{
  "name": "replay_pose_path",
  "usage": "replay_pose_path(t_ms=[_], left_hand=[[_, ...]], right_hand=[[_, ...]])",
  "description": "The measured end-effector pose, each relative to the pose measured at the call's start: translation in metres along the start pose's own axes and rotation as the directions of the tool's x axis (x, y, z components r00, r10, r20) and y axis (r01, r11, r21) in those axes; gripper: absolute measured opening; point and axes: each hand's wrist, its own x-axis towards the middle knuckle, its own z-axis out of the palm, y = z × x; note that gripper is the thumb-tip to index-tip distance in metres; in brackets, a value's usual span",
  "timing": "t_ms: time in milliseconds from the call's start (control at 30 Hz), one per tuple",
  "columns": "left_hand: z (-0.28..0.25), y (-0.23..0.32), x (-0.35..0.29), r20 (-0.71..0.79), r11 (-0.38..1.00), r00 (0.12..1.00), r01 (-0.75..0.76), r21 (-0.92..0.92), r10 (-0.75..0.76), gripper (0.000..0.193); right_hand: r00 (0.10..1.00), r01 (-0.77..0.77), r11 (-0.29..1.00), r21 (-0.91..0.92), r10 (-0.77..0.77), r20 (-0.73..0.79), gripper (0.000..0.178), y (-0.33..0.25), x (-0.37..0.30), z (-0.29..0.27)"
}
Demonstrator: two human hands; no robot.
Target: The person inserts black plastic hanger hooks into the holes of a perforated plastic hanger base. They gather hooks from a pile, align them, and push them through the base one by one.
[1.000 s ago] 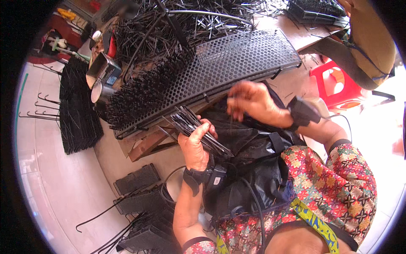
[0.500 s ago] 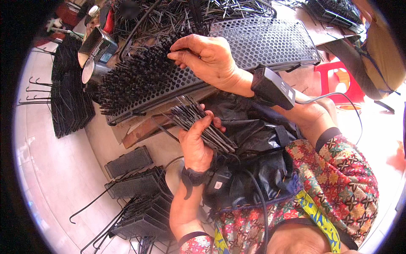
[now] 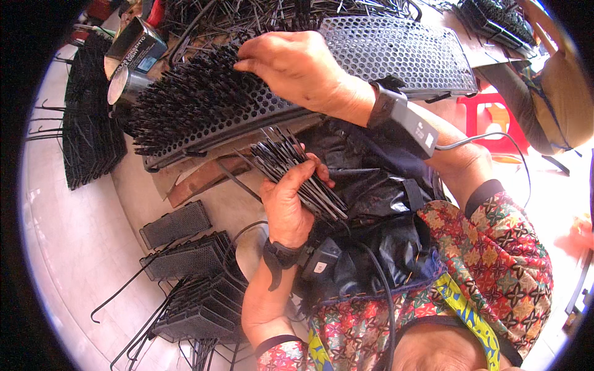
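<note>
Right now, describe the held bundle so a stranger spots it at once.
Find the long perforated rack slanting across the upper middle. Below it in the picture, the left hand grips a bundle of thin dark sticks. Unlike the upright pieces packed in the rack, these lie gathered in one hand.

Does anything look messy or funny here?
A bit messy: the loose black sticks heaped behind the holey black tray lie every which way, while the bundle in the left hand points mostly one way. Nothing looks clearly broken.
</note>
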Motion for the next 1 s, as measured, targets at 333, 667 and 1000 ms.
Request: replay_pose_path(t_ms=[333,667,1000], left_hand=[[0.000,-0.007,0.000,-0.020,0.999,1.000,0.016,0.041,-0.015,0.026],[0.008,-0.005,0.000,0.011,0.987,0.995,-0.098,0.126,0.097,0.022],[0.015,0.001,0.000,0.075,0.972,0.997,-0.049,0.229,0.032,0.020]], right_hand=[[0.875,0.353,0.935,-0.033,-0.318,0.366,0.013,0.008,0.015,0.000],[0.749,-0.430,0.889,0.156,0.255,0.611,0.030,-0.033,-0.038,-0.062],[0.482,-0.860,0.470,0.196,0.626,0.613,0.019,-0.030,-0.052,-0.072]])
